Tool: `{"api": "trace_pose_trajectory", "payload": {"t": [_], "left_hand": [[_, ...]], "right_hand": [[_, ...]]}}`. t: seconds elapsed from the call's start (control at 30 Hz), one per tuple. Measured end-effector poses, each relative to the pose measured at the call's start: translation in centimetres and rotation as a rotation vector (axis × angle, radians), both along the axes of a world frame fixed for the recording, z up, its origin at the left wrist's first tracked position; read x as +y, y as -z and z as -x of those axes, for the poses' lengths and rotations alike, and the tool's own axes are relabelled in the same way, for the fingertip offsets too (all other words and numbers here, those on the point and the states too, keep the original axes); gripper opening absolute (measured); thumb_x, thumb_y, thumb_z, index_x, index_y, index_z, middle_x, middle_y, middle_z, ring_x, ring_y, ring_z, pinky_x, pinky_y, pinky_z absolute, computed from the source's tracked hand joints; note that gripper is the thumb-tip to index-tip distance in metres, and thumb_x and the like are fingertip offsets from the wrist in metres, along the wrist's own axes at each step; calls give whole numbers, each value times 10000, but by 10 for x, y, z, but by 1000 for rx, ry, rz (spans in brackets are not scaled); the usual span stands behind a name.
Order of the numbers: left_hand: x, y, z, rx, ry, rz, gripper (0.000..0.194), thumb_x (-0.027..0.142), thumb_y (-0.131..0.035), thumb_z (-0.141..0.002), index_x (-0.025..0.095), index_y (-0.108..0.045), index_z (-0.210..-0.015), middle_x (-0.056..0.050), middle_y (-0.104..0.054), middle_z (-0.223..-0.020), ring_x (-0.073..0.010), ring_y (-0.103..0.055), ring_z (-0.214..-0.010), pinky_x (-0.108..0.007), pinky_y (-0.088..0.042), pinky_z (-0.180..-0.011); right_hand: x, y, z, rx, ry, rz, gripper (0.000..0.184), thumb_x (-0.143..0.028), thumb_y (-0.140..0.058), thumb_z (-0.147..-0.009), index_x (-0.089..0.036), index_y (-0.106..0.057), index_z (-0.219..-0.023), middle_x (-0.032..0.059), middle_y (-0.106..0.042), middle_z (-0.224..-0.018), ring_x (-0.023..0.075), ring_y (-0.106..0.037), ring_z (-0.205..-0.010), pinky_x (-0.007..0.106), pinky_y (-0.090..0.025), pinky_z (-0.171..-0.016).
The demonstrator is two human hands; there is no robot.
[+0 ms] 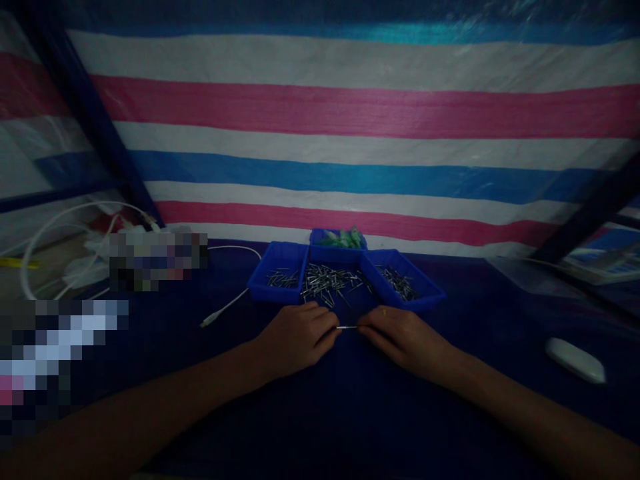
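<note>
1. Two hands meet at one piece. Left hand (303, 337): fingertips pinched shut on one end of a thin metal rod (347, 327). Right hand (407, 337): thumb and fingers closed on the opposite end.
2. Rod lies roughly level across the gap between the hands, just below the centre of the frame; its middle is bare, its ends hidden by fingers.
3. Left blue tray (287, 253), centre of frame: small heap of similar metal pieces.
4. Right blue tray (427, 292), set at an angle: more metal pieces, gathered toward its left side.
5. Rear blue tray (337, 255), between and behind the other two: green items (347, 238), type unclear.
6. Loose pile (325, 281) of metal pieces between left and right trays, beyond the held rod.
7. White cable (227, 307) left of the trays, plug end toward the left hand's side. White rounded object (575, 360) at lower right, on the dark blue surface (350, 413).
</note>
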State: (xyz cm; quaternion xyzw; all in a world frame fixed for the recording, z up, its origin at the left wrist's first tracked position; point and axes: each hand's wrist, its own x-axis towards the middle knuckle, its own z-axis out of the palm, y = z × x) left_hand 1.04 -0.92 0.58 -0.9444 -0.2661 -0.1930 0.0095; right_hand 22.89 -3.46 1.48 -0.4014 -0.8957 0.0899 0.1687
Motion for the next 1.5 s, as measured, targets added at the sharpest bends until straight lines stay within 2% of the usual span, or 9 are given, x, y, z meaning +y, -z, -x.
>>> {"api": "trace_pose_trajectory", "payload": {"t": [0.27,0.53,0.7,0.87,1.03,1.17,1.27,1.33,1.5], "left_hand": [[1,2,1,67,31,-88,143,200,-412,-885,159,-496,-777,-3,-561,-740,-131,-511,-684,-243,-404,-649],[0,-1,0,79,6,-40,177,232,-403,-895,152,-511,-780,-9,-568,-745,-133,-521,-694,-239,-406,-623],[-1,-2,-1,2,4,-10,218,255,-376,-911,152,-555,-845,-19,-591,-774,-139,-541,-728,-247,-430,-655],[-1,1,1,-89,81,16,214,282,-401,-916,157,-556,-995,-23,-616,-897,-130,-556,-835,-233,-444,-745],[-2,0,2,-137,173,30,181,241,-418,-905,146,-563,-958,-27,-617,-880,-123,-554,-816,-225,-443,-747],[-5,-1,1,-192,235,64,136,191,-450,-835,142,-542,-922,-47,-601,-957,-137,-545,-898,-234,-436,-797],[-5,-1,0,-164,196,75,126,186,-457,-786,146,-529,-881,-42,-606,-871,-141,-557,-822,-241,-439,-758],[-4,0,0,-111,151,54,113,218,-459,-809,151,-532,-863,-24,-595,-781,-135,-549,-737,-244,-431,-709],[-2,2,-1,-13,117,-51,183,276,-428,-892,156,-560,-852,-12,-580,-746,-138,-520,-715,-261,-395,-679]], "right_hand": [[-3,-2,1,-30,5,-4,135,-200,-442,-877,-162,-570,-891,36,-584,-777,144,-549,-707,264,-436,-657],[-2,0,1,-22,24,-32,184,-223,-397,-901,-161,-570,-914,43,-585,-777,150,-557,-711,277,-440,-660],[0,4,2,-55,-1,-13,210,-218,-373,-911,-163,-575,-903,43,-581,-768,153,-553,-694,281,-444,-651],[-1,5,6,0,-7,32,209,-210,-368,-913,-170,-571,-886,40,-579,-778,151,-554,-709,281,-449,-662],[-3,4,10,50,-9,83,198,-226,-374,-918,-185,-564,-877,25,-586,-790,146,-561,-730,271,-453,-674],[-4,3,11,35,-17,61,161,-230,-410,-905,-178,-562,-918,37,-586,-819,160,-562,-770,288,-454,-694],[-5,1,9,28,19,11,139,-244,-449,-885,-171,-559,-929,46,-583,-817,173,-561,-768,305,-456,-685],[-6,-1,8,51,23,-6,135,-251,-463,-878,-172,-552,-941,45,-585,-824,170,-563,-771,301,-457,-683],[-9,-2,11,57,-72,12,144,-235,-431,-894,-171,-550,-946,40,-588,-808,150,-559,-746,278,-457,-670]]}}
